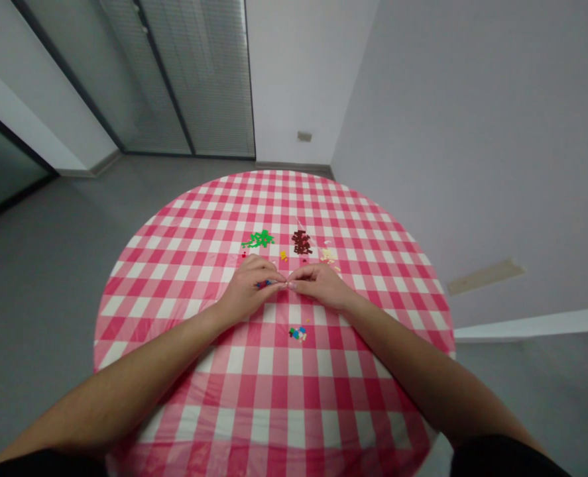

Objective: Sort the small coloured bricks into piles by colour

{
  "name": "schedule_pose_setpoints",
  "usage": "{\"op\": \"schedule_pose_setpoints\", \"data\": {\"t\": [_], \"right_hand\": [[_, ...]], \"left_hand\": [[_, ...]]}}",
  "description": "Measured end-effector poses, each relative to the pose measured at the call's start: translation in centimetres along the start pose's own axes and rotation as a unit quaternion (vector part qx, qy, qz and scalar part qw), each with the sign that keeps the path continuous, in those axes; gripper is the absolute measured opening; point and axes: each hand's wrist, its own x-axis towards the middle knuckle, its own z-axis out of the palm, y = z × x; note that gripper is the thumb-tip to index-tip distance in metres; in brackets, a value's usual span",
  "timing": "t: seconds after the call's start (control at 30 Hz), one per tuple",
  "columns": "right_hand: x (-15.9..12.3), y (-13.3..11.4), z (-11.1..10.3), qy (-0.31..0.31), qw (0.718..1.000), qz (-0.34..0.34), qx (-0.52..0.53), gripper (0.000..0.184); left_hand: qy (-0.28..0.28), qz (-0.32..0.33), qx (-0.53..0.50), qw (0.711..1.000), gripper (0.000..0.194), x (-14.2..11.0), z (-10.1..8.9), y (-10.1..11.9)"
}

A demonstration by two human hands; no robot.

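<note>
My left hand and my right hand meet over the middle of the table, fingertips pinched close together. A small blue and red piece shows between the fingers of my left hand; its kind is too small to make out. The right thumb and forefinger are pressed together, and whatever they pinch is hidden. Just beyond the hands lie a pile of small green pieces, a pile of dark brown pieces, a few yellow pieces and scattered cream pieces.
Nearer to me is a little cluster of blue, green and white pieces. A red and white checked cloth covers the round table. Glass partitions stand behind on the left, and a plain wall rises on the right.
</note>
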Motion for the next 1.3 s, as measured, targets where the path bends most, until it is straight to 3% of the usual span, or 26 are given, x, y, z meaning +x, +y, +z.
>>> {"op": "schedule_pose_setpoints", "data": {"t": [0.2, 0.3, 0.37, 0.43, 0.5, 0.6, 0.83, 1.0, 1.3], "right_hand": [[0.1, 0.3, 0.5, 0.014, 1.0, 0.01, -0.019, 0.03], [0.4, 0.4, -0.8, 0.098, 0.985, -0.03, -0.141, 0.021], [0.7, 0.6, -3.0, 0.209, 0.935, -0.045, -0.284, 0.018], [0.9, 0.9, -5.6, 0.291, 0.878, -0.005, -0.379, 0.02], [1.1, 1.2, -8.0, 0.308, 0.835, 0.058, -0.452, 0.021], [1.4, 1.9, -9.9, 0.309, 0.805, 0.12, -0.492, 0.024], [1.6, 2.6, -10.0, 0.308, 0.824, 0.094, -0.466, 0.033], [1.4, 2.7, -10.4, 0.302, 0.822, 0.109, -0.471, 0.032], [1.6, 2.5, -9.8, 0.266, 0.827, 0.106, -0.483, 0.036]], "left_hand": [[-0.033, -0.027, -0.001, 0.999, 0.028, 0.0, 0.1, 0.1], [-0.046, -0.035, -0.004, 0.998, 0.026, -0.1, 0.1, 0.2], [-0.065, -0.034, -0.018, 0.997, 0.024, -0.1, 0.0, 0.3], [-0.084, -0.029, -0.033, 0.996, 0.023, -0.1, 0.0, 0.4], [-0.096, -0.028, -0.038, 0.994, 0.023, -0.1, 0.0, 0.4], [-0.108, -0.025, -0.035, 0.993, 0.022, -0.1, -0.1, 0.4], [-0.139, 0.0, -0.03, 0.99, 0.015, -0.2, -0.1, 0.5], [-0.166, -0.001, -0.034, 0.986, 0.014, -0.1, -0.4, 0.6], [-0.317, 0.036, -0.073, 0.945, 0.017, -0.3, -0.3, 1.7]]}}
